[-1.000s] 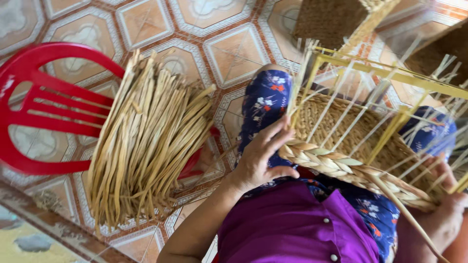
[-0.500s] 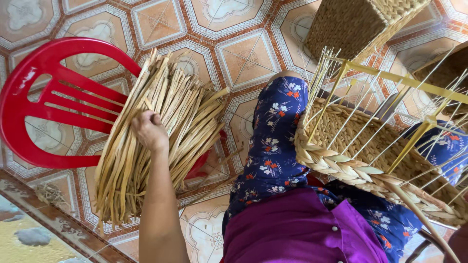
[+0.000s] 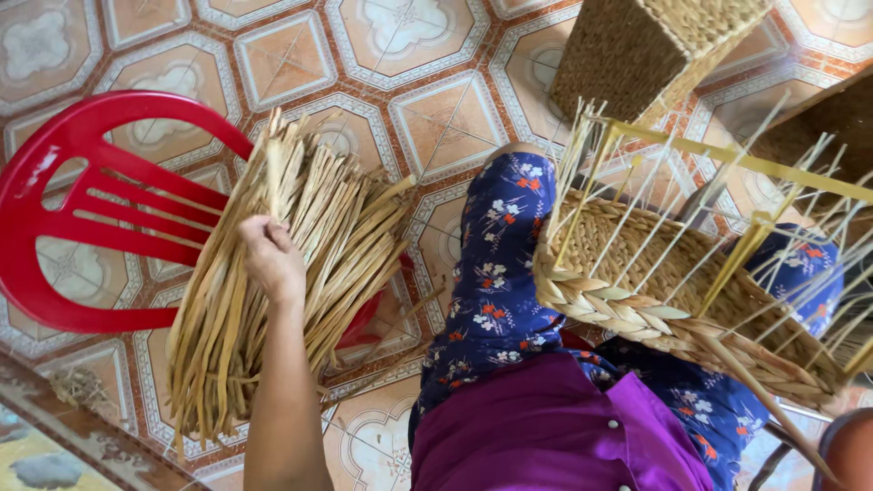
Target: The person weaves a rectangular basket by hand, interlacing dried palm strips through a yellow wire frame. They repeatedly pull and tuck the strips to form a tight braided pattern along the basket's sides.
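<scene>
Left grip (image 3: 271, 257) closed — amid dried straw bundle (image 3: 273, 291).

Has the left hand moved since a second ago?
Yes. The left hand left the rim of the half-woven basket and went across to the bundle of dried reeds on the red plastic chair, now gripping strands.

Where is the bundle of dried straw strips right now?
In the head view, the straw bundle lies left of centre on the red plastic chair, under the left hand, left of the half-woven basket.

A red plastic chair (image 3: 64, 227) stands on the patterned tile floor (image 3: 418, 55). A finished woven basket (image 3: 637, 50) sits beyond the knees.
</scene>
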